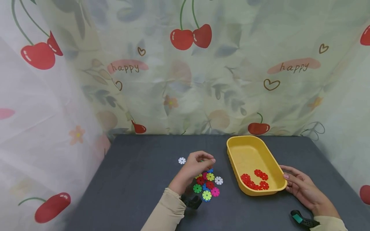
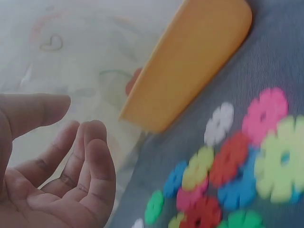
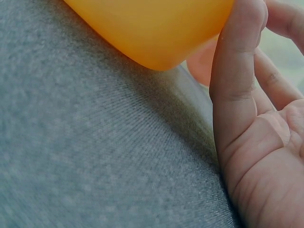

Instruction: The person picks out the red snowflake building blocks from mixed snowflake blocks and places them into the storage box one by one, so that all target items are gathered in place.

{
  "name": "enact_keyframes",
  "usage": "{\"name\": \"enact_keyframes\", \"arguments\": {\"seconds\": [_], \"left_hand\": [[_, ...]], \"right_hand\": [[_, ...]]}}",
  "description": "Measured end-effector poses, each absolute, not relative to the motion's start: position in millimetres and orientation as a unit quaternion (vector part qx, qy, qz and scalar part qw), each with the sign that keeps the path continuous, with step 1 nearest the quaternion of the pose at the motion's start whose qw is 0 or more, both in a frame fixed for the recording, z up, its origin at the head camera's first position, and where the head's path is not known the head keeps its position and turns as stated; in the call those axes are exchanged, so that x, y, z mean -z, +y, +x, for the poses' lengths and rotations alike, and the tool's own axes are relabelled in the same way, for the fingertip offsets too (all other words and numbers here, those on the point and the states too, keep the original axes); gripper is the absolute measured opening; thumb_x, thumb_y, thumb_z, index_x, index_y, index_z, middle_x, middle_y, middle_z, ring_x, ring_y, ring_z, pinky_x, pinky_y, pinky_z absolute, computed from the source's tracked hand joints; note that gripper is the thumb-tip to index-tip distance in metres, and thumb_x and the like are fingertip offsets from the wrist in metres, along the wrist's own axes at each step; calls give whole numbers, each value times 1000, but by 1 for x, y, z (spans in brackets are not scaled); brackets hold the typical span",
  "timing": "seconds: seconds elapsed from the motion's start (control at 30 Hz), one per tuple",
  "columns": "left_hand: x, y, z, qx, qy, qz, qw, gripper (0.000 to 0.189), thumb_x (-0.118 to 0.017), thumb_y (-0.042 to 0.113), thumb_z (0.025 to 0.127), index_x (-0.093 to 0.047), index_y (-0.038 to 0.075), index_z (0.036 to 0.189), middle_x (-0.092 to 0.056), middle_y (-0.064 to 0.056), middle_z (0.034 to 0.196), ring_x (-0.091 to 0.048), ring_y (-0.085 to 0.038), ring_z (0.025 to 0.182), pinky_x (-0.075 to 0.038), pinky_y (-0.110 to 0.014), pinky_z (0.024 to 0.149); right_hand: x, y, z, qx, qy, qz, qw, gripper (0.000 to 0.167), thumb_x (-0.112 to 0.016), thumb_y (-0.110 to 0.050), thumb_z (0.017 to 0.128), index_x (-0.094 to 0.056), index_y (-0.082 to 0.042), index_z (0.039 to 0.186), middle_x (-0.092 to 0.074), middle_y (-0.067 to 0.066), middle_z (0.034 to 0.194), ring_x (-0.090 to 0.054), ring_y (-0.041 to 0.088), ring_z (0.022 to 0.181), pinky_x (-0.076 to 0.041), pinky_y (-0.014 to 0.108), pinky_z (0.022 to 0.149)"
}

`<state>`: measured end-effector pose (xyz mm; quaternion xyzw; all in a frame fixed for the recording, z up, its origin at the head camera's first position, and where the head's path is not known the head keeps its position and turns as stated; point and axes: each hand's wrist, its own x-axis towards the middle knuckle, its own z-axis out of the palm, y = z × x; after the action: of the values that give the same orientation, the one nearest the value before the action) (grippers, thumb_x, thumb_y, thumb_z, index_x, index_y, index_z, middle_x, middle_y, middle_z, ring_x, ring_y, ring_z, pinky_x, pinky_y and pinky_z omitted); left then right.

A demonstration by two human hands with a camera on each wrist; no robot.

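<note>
My left hand (image 1: pixel 192 167) hovers over a loose pile of flower-shaped plastic discs in several colours. In the left wrist view its thumb and fingertips stand apart, with nothing between them. Among the discs are a red disc (image 2: pixel 229 158), a pink disc (image 1: pixel 215 192), a green disc (image 1: pixel 197 188) and a pale yellow disc (image 2: pixel 283 159). To the right, a yellow tray (image 1: pixel 249 149) holds several red discs (image 1: pixel 258 173) at its near end. My right hand (image 1: pixel 304 189) rests its thumb and fingertips against the tray's outer right side, the fingers loosely extended.
A white disc (image 1: pixel 181 160) lies by itself beyond the pile, and another white disc (image 1: pixel 218 180) sits at its right edge. The dark grey cloth (image 1: pixel 138 179) covers the table. Patterned curtains (image 1: pixel 162 80) enclose the back and sides.
</note>
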<state>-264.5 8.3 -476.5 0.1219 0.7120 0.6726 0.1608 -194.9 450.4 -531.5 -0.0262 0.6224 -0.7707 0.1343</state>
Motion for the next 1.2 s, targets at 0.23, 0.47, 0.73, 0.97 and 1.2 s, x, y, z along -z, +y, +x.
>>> {"name": "enact_keyframes", "arguments": {"seconds": [0.23, 0.47, 0.73, 0.97, 1.2], "left_hand": [[485, -14, -268, -656, 729, 115, 158, 29, -75, 29, 101, -73, 6, 117, -75, -20, 116, -73, -41, 107, -59, -51, 99], [494, -29, -269, -616, 763, 122, 155, 31, -77, 31, 98, -73, 7, 117, -72, -9, 113, -72, -30, 101, -60, -49, 95], [501, -41, -272, -594, 782, 119, 148, 30, -76, 27, 99, -73, 5, 119, -73, -12, 111, -71, -25, 98, -60, -44, 89], [502, -44, -274, -574, 798, 123, 135, 28, -76, 26, 100, -73, 4, 118, -73, -11, 107, -69, -23, 93, -57, -37, 81], [506, -42, -272, -546, 818, 130, 127, 29, -79, 23, 97, -72, 2, 115, -70, -12, 106, -64, -19, 90, -54, -34, 76]], "right_hand": [[532, 451, -195, 771, 621, -33, 134, 41, -42, -9, 115, -69, -34, 132, -77, -8, 122, -75, 10, 95, -62, 27, 78], [531, 452, -196, 768, 626, -29, 132, 41, -42, -9, 115, -69, -35, 132, -77, -7, 121, -75, 10, 94, -62, 27, 78], [531, 451, -195, 769, 624, -27, 136, 40, -42, -10, 115, -69, -35, 132, -77, -8, 121, -75, 10, 95, -62, 27, 78], [530, 451, -196, 770, 625, -28, 126, 41, -43, -8, 115, -69, -34, 132, -77, -7, 121, -75, 10, 94, -63, 27, 78], [532, 450, -194, 771, 623, -24, 133, 41, -42, -9, 115, -69, -35, 132, -77, -8, 122, -75, 10, 96, -63, 28, 79]]}}
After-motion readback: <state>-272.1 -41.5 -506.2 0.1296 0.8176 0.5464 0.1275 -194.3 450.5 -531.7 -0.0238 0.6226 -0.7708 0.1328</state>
